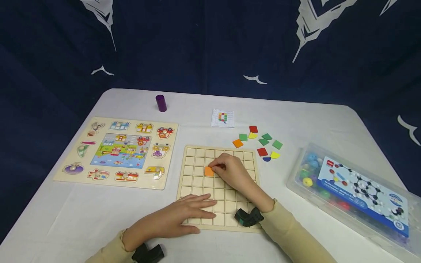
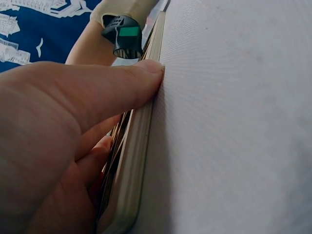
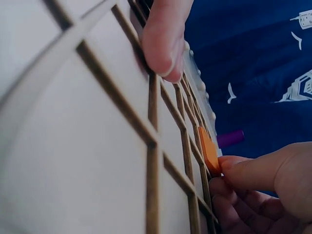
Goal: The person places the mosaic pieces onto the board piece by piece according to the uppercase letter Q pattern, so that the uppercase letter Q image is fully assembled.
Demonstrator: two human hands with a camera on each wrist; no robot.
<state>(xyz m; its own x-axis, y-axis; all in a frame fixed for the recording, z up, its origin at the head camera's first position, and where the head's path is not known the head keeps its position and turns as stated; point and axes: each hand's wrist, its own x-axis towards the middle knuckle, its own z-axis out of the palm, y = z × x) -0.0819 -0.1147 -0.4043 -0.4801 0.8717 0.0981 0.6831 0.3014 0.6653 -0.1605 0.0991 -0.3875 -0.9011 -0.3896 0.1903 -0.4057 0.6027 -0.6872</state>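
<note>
My right hand (image 1: 234, 174) pinches an orange square tile (image 1: 208, 171) by its right side, over a cell in the upper middle of the wooden grid board (image 1: 194, 181). In the right wrist view the tile (image 3: 208, 150) stands tilted against the grid slats, thumb and fingertip at its edge. With fingers spread and nearly straight, my left hand (image 1: 179, 215) rests on the board's lower left. Its thumb (image 2: 141, 78) lies along the board's front edge in the left wrist view.
Loose tiles, including a red square (image 1: 262, 152) and a yellow piece (image 1: 275, 155), lie beyond the board's right corner. A pattern card (image 1: 215, 122) and purple cylinder (image 1: 161, 103) stand further back. Left is a picture peg puzzle (image 1: 115, 184); right, a clear molecular model box (image 1: 361, 197).
</note>
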